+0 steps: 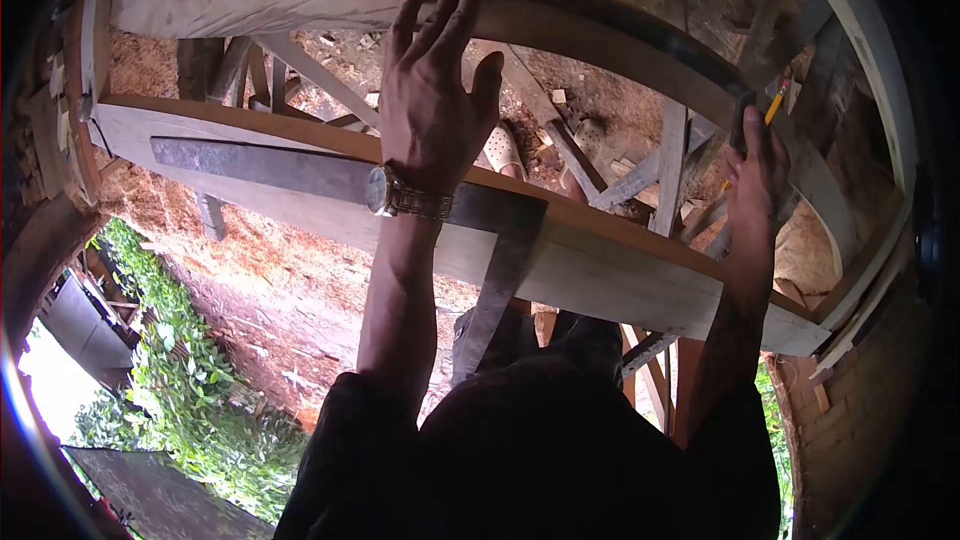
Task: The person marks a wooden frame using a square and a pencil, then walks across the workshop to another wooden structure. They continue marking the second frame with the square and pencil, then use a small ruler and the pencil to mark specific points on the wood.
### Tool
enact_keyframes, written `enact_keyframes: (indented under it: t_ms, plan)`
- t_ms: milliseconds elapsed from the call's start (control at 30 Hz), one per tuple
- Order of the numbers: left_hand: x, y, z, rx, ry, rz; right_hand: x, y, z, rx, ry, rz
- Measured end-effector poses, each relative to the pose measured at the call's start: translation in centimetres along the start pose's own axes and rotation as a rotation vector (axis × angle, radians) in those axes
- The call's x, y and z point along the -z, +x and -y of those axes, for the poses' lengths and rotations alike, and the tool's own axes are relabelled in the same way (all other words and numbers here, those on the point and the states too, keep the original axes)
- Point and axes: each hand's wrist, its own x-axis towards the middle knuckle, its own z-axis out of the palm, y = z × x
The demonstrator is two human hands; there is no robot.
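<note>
My left hand (437, 80) lies with fingers stretched and thumb apart against a pale curved board (270, 2), where a darker curved piece of wood (610, 40) meets or overlaps it. A wristwatch is on that wrist. At the right end of the darker piece, my right hand (757, 175) is closed around a yellow pencil (777, 102), its fingers against or close to the wood's end. Nearer my body, a steel carpenter's square (290, 168) rests on a long straight board (600, 275), its short leg overhanging the near edge. My left wrist passes over the square.
Wooden legs and braces (672, 165) stand beneath and behind the boards. Clogs (503, 150) show on the ground among wood chips and sawdust (270, 270). A pale upright frame (870, 50) curves along the right. Green plants (190, 360) grow at lower left.
</note>
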Motion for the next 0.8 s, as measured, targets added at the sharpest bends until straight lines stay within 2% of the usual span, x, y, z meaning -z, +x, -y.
enact_keyframes:
  t_ms: [667,800]
  plan:
    - [-0.1,-0.13,-0.14,0.004,0.026,0.016,0.08,-0.24,0.95,-0.01,0.005,0.056]
    - [-0.3,0.1,-0.28,0.006,0.009,0.003,-0.25,-0.33,0.9,-0.019,0.024,0.015]
